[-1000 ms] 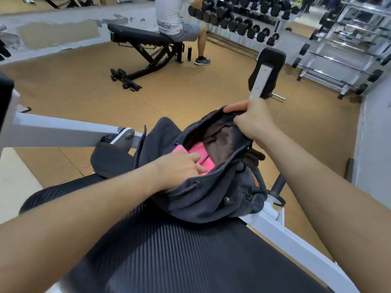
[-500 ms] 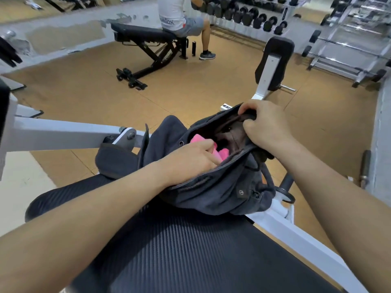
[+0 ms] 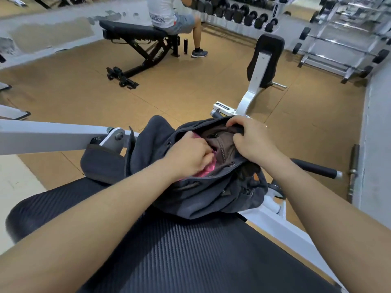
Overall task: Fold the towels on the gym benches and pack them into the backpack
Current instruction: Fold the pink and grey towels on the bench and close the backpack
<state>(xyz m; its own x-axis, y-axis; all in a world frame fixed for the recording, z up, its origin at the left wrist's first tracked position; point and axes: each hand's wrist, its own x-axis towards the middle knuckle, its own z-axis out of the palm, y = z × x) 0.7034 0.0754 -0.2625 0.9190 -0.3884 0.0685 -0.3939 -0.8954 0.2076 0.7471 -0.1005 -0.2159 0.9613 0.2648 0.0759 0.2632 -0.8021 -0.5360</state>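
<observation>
- A white frame arm point(image 3: 53, 134) is running in from the left of the backpack point(image 3: 211, 193) and ending just beside its loose flap.
- Well beyond the backpack and to its left, a person point(image 3: 169, 15) is sitting on a black bench point(image 3: 131, 31).
- The ribbed bench pad point(image 3: 190, 261) is lying under the backpack and carrying it at its far end.
- The left hand point(image 3: 188, 157) is reaching into the backpack's open mouth from the near side, its fingers curling down and gripping the pink towel point(image 3: 206, 171).
- The pink towel is sitting inside the backpack, low in the mouth. The left hand is hiding most of it, so only thin strips are showing.
- The right hand point(image 3: 251, 138) is gripping the backpack's far right rim, with its fingers curling round the fabric and holding the mouth wide.
- Just beyond the backpack, a white padded seat post point(image 3: 262, 66) is standing upright on the floor.
</observation>
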